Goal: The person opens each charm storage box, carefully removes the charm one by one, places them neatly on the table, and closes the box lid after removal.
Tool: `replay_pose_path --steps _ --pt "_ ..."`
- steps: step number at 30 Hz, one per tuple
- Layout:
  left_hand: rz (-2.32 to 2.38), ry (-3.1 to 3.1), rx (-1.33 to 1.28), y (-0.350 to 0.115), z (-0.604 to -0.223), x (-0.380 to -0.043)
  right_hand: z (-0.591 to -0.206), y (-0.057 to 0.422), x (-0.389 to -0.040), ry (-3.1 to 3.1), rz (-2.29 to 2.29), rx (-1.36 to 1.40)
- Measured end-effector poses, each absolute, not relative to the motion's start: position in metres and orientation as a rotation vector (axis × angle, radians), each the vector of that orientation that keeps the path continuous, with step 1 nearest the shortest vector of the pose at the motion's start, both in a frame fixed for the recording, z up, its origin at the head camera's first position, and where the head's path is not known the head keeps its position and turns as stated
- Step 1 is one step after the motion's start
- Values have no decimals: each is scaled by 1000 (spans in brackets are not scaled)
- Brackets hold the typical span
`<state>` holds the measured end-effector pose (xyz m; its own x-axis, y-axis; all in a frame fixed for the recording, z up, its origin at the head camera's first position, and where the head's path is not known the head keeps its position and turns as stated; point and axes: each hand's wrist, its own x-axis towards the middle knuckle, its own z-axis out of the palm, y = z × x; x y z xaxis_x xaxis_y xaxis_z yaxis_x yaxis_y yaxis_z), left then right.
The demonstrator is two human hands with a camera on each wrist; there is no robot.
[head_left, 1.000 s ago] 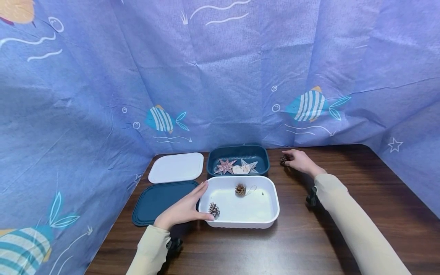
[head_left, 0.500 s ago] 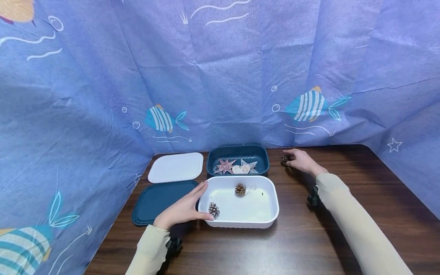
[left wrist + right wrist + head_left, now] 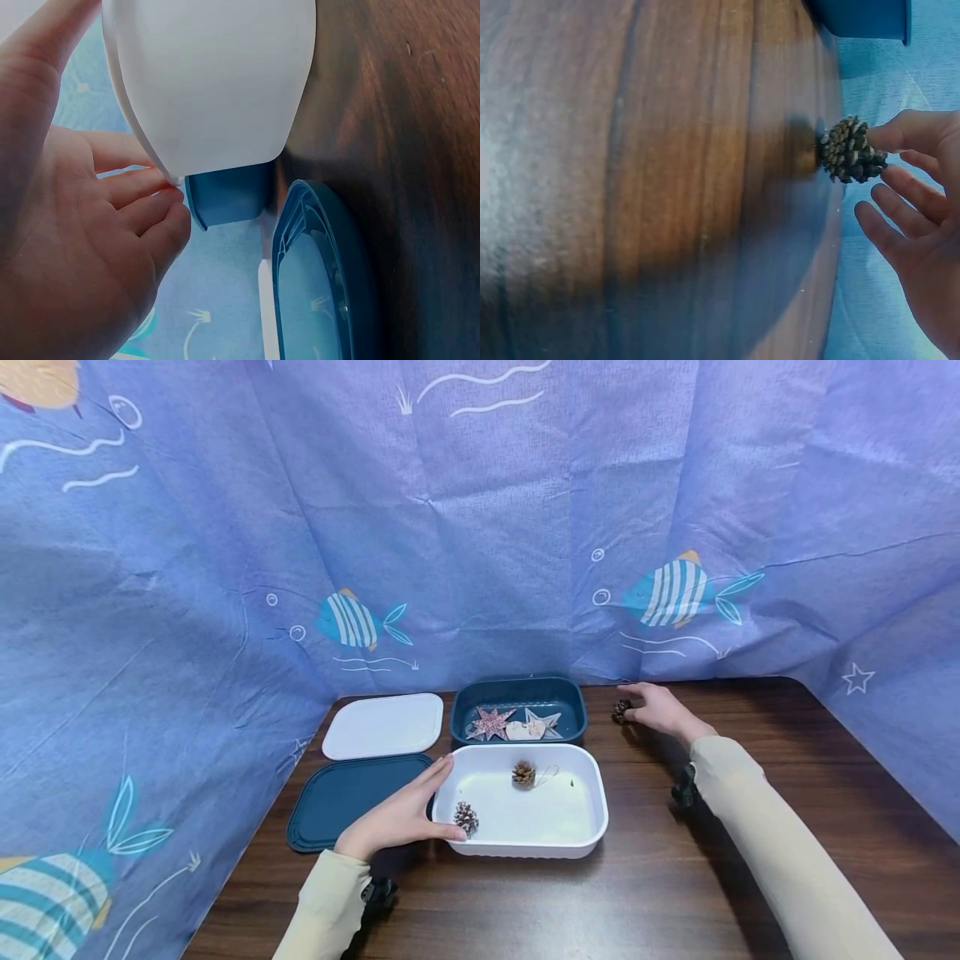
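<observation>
My left hand (image 3: 401,817) holds the left end of a white plastic box (image 3: 555,842), thumb at the near rim and fingertips at the far left corner. Inside the box lie a frosted pine cone (image 3: 467,819) by my thumb and a brown pine cone (image 3: 523,774) with a string loop. Farther right, my right hand (image 3: 660,710) pinches another pine cone (image 3: 853,154) at the table's back, thumb on one side and fingertips on the other. The left wrist view shows the white box's end wall (image 3: 210,90) and my bent fingers at its rim.
Behind the white box stands a dark blue box (image 3: 577,706) holding a pink star (image 3: 491,723), a pale ornament (image 3: 525,731) and a grey star (image 3: 551,721). A white lid (image 3: 384,727) and a dark blue lid (image 3: 348,802) lie at left. A fish-print curtain (image 3: 495,568) rises behind.
Hardly anything differs. The right hand's fingers shift very slightly around the pine cone at the back of the table; the left hand stays at the white box.
</observation>
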<state>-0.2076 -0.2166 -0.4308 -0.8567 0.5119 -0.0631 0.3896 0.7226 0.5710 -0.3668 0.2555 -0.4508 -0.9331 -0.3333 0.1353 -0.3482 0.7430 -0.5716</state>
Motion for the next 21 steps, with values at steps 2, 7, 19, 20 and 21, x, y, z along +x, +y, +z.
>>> replay_pose_path --steps 2,7,19,20,21 --pt "826 2711 717 -216 -431 -207 -447 255 -367 -2908 974 565" --pt "825 2713 709 -216 -430 -206 -435 250 -368 -2892 945 594" --pt "829 2689 756 -220 -431 -207 -393 206 -371 -2831 877 773" --pt "832 2685 759 -220 -431 -207 -389 200 -371 -2833 867 786" --pt "834 2682 764 -220 -430 -207 -386 194 -370 -2836 853 803"
